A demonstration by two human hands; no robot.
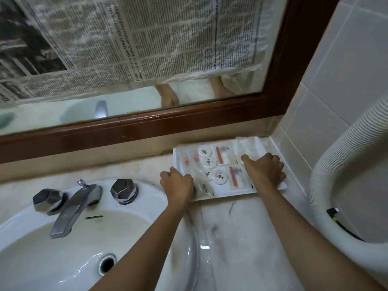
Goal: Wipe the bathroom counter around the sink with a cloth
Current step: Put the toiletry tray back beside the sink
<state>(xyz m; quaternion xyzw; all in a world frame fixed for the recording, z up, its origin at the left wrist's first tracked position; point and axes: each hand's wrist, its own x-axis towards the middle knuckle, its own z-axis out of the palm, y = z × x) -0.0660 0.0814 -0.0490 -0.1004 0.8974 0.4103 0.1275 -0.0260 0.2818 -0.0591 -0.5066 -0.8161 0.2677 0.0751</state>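
While the fingers [184,177] of the left hand [177,182] are curled over the left edge of the tray [228,195], those of the right hand [265,169] are curled down onto its right side, so both hands grip the tray. The tray lies on the counter [241,238] in the far right corner, just right of the sink [31,248], and carries small packets [207,162].

Progress, as judged: wiping has not begun. No cloth is in view, and neither hand holds one. Dark streaks show on the counter near the tray. Gripping the tray appears to be a preparatory step to free the surface beneath it. Fetching the cloth and wiping all round the sink remain to be done.

Limits of view:
- The fingertips of both hands are hidden under the knuckles, so how far they wrap the tray cannot be told.
- The counter under the tray is covered, and the counter left of the sink is cut off.
- Newspaper [147,38] masks most of the mirror [126,101].
- A ribbed hose [323,164] hides the near right edge.
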